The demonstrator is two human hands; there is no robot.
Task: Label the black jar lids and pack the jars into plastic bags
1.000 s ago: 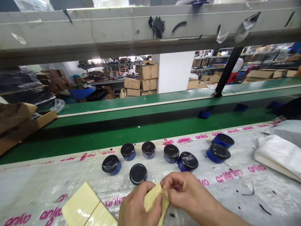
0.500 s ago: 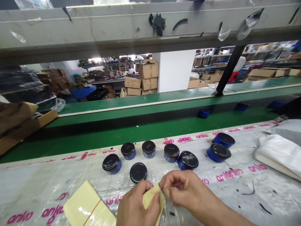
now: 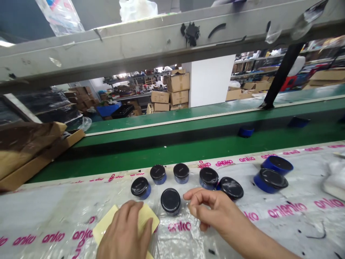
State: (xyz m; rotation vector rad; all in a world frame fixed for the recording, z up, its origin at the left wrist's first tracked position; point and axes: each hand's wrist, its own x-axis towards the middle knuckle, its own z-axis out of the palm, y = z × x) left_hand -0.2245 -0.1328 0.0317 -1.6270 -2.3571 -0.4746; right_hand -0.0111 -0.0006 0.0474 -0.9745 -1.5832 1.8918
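Observation:
My left hand (image 3: 124, 230) lies flat on a pale yellow sheet of paper (image 3: 147, 217), which covers part of the table and is mostly hidden by the hand. My right hand (image 3: 212, 210) hangs just right of a black-lidded blue jar (image 3: 170, 200), with its fingers curled and nothing visible in them. Several similar jars stand in a row beyond, among them one (image 3: 157, 174) and another (image 3: 230, 188) near my right fingers. Off to the right, a blue jar with a black lid (image 3: 270, 180) leans against a similar one (image 3: 277, 164).
The table's plastic cover (image 3: 288, 210) has pink "anko" print. A white cloth (image 3: 335, 180) lies at the right edge. Beyond the table runs a green conveyor (image 3: 161, 154) with blue jars (image 3: 245, 131) on it. A cardboard tray (image 3: 32, 167) sits at left.
My hands have parted from pinching the yellow paper together. The left hand has moved down onto the paper on the table, and the right has let go. The view has turned slightly.

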